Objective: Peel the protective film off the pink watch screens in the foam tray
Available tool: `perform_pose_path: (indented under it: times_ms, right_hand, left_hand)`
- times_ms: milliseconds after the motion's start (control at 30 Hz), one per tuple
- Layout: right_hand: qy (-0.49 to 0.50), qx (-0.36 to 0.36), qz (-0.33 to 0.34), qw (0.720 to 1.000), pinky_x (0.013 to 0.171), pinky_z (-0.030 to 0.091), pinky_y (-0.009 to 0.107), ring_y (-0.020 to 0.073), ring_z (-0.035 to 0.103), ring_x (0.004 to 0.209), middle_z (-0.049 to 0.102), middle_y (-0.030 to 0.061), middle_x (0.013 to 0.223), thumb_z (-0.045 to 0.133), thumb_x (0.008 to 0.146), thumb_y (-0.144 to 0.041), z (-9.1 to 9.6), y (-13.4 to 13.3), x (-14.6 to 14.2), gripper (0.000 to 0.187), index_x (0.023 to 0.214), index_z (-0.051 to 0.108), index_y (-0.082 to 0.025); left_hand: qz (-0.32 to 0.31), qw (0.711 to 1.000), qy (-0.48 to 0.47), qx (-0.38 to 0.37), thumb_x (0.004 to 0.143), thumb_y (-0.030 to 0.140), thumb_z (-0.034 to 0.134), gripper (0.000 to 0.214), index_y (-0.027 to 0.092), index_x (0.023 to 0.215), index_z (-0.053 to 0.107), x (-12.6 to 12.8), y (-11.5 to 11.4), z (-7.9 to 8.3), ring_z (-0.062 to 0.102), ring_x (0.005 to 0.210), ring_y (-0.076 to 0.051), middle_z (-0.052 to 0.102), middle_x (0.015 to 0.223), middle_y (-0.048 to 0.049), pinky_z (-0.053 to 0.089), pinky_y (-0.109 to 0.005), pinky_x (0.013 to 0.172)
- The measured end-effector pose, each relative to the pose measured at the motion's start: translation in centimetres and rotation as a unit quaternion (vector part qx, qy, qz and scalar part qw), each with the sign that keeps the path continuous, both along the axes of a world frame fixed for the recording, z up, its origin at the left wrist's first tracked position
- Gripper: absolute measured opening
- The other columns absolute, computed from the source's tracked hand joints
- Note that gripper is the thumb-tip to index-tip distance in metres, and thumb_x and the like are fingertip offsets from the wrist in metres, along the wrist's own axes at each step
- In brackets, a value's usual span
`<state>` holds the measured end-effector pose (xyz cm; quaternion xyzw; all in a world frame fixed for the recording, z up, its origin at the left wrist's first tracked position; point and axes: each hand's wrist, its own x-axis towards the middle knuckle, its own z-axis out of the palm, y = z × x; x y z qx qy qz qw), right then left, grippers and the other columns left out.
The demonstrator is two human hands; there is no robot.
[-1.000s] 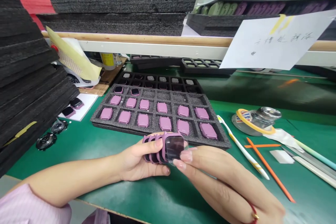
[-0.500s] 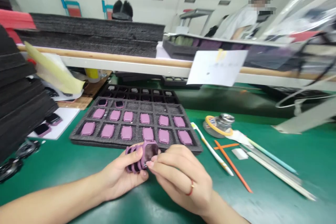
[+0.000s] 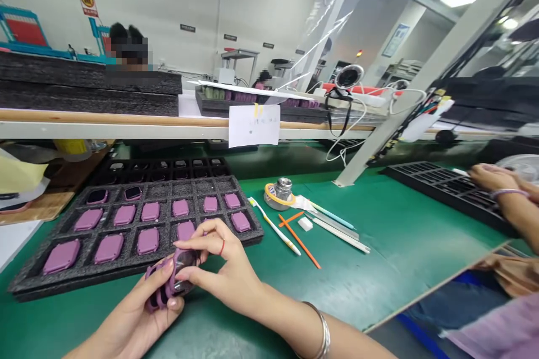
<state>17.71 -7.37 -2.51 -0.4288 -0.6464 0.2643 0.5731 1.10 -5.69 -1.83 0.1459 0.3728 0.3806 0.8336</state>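
My left hand [image 3: 135,308] is wrapped around a short stack of purple watch cases [image 3: 156,298], held low over the green bench. The front watch case [image 3: 185,261] turns its dark, glossy face toward my right hand [image 3: 231,272]. The thumb and index finger of that hand grip this case at its edges; the other fingertips are partly hidden behind it. Just beyond both hands lies a grey foam tray [image 3: 80,283] with rows of compartments. Most hold a purple watch case [image 3: 148,240] back side up, and two in the far row show dark screens.
To the right lie a toothbrush [image 3: 275,227], crossed orange sticks [image 3: 298,240], a white block [image 3: 305,224] and a tape roll [image 3: 275,197] with a metal-topped jar. A shelf [image 3: 202,133] crosses behind. At far right, a co-worker's hands [image 3: 497,179] are over a black tray [image 3: 438,188].
The view has swung right, bringing the co-worker's hands and black tray into sight. My right thumb and index finger have spread to span the front watch case; the stack stays in my left hand.
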Motion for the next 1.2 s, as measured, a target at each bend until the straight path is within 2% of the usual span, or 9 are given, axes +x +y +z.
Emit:
perform_pose_path:
  times_ms: [133, 233, 400, 600, 700, 833, 1000, 1100, 1200]
  right_hand:
    - [0.038, 0.021, -0.006, 0.999, 0.077, 0.058, 0.029, 0.0125, 0.062, 0.08, 0.063, 0.0029, 0.104, 0.08, 0.081, -0.025, 0.1, 0.0, 0.2, 0.017, 0.097, 0.082, -0.031]
    - [0.05, 0.021, 0.005, 0.999, 0.077, 0.058, 0.03, 0.0146, 0.065, 0.081, 0.066, 0.002, 0.09, 0.078, 0.083, -0.028, 0.5, -0.5, 0.3, 0.005, 0.085, 0.082, -0.03]
    - [0.119, -0.018, 0.051, 0.991, 0.065, 0.057, 0.027, 0.0133, 0.063, 0.07, 0.069, 0.0005, 0.075, 0.074, 0.087, -0.035, 1.2, -0.6, 0.8, 0.009, 0.086, 0.081, -0.028]
    - [0.126, -0.057, 0.072, 0.988, 0.059, 0.053, 0.024, 0.0127, 0.061, 0.068, 0.067, 0.0012, 0.072, 0.079, 0.083, -0.028, 1.1, -0.6, 1.1, 0.006, 0.086, 0.083, -0.031]
    - [0.113, -0.067, 0.073, 0.989, 0.055, 0.053, 0.025, 0.0124, 0.06, 0.063, 0.065, 0.001, 0.071, 0.08, 0.081, -0.026, 1.1, -0.7, 1.0, 0.009, 0.087, 0.083, -0.032]
    - [0.058, -0.029, 0.043, 0.997, 0.059, 0.051, 0.026, 0.0124, 0.06, 0.066, 0.068, 0.0001, 0.072, 0.078, 0.082, -0.02, 0.7, -0.6, 1.0, 0.016, 0.09, 0.082, -0.034]
    - [-0.062, 0.063, -0.04, 0.995, 0.061, 0.047, 0.026, 0.0114, 0.049, 0.063, 0.048, -0.0052, 0.068, 0.08, 0.081, -0.02, 0.4, -1.1, 0.7, 0.041, 0.12, 0.072, -0.03]
    - [-0.136, 0.088, 0.029, 0.986, 0.059, 0.048, 0.025, 0.012, 0.05, 0.066, 0.052, -0.0034, 0.076, 0.086, 0.076, -0.025, 0.6, -1.5, 0.4, 0.062, 0.134, 0.062, -0.024]
    - [-0.144, 0.078, 0.048, 0.985, 0.064, 0.052, 0.025, 0.0124, 0.053, 0.07, 0.058, -0.0018, 0.083, 0.083, 0.077, -0.02, 0.8, -1.5, 0.4, 0.059, 0.131, 0.06, -0.023]
  left_hand:
    - [-0.011, 1.0, 0.012, 0.005, 0.082, 0.003, 0.073, 0.011, 0.009, 0.092, 0.074, 0.0, 0.1, 0.2, 0.068, 0.074, -0.015, 0.07, 0.09, -0.0104, 0.049, -0.016, 0.048]
    - [-0.037, 0.999, -0.016, 0.009, 0.074, 0.009, 0.085, 0.015, 0.009, 0.086, 0.075, 0.0, 0.3, 0.2, 0.068, 0.071, -0.014, 0.07, 0.084, -0.0087, 0.048, -0.015, 0.048]
    - [-0.083, 0.995, -0.054, 0.015, 0.06, 0.025, 0.096, 0.037, 0.011, 0.089, 0.077, 0.1, 0.3, 0.2, 0.071, 0.075, -0.016, 0.072, 0.08, -0.0084, 0.045, -0.012, 0.048]
    - [-0.132, 0.986, -0.098, 0.034, 0.068, 0.03, 0.093, 0.033, 0.013, 0.091, 0.078, -0.1, 0.4, -0.4, 0.072, 0.077, -0.015, 0.073, 0.085, -0.0092, 0.042, -0.01, 0.049]
    - [-0.146, 0.983, -0.107, 0.044, 0.071, 0.032, 0.091, 0.03, 0.014, 0.092, 0.078, -0.1, 0.4, -0.5, 0.071, 0.077, -0.015, 0.073, 0.084, -0.0095, 0.041, -0.009, 0.05]
    - [-0.158, 0.98, -0.105, 0.06, 0.073, 0.034, 0.09, 0.03, 0.015, 0.093, 0.077, 0.0, 0.3, -0.4, 0.07, 0.077, -0.015, 0.072, 0.087, -0.0096, 0.041, -0.01, 0.051]
    - [-0.149, 0.98, -0.104, 0.076, 0.071, 0.033, 0.091, 0.032, 0.015, 0.093, 0.076, 0.0, 0.1, -0.7, 0.064, 0.072, -0.01, 0.068, 0.082, -0.0054, 0.042, -0.011, 0.054]
    - [-0.147, 0.978, -0.091, 0.117, 0.068, 0.033, 0.092, 0.035, 0.014, 0.091, 0.075, 0.0, 0.1, -0.7, 0.059, 0.067, -0.009, 0.067, 0.084, -0.0055, 0.044, -0.014, 0.055]
    - [-0.141, 0.978, -0.092, 0.126, 0.071, 0.035, 0.09, 0.034, 0.012, 0.09, 0.075, 0.1, 0.1, -0.5, 0.054, 0.062, -0.006, 0.066, 0.086, -0.0055, 0.044, -0.013, 0.053]
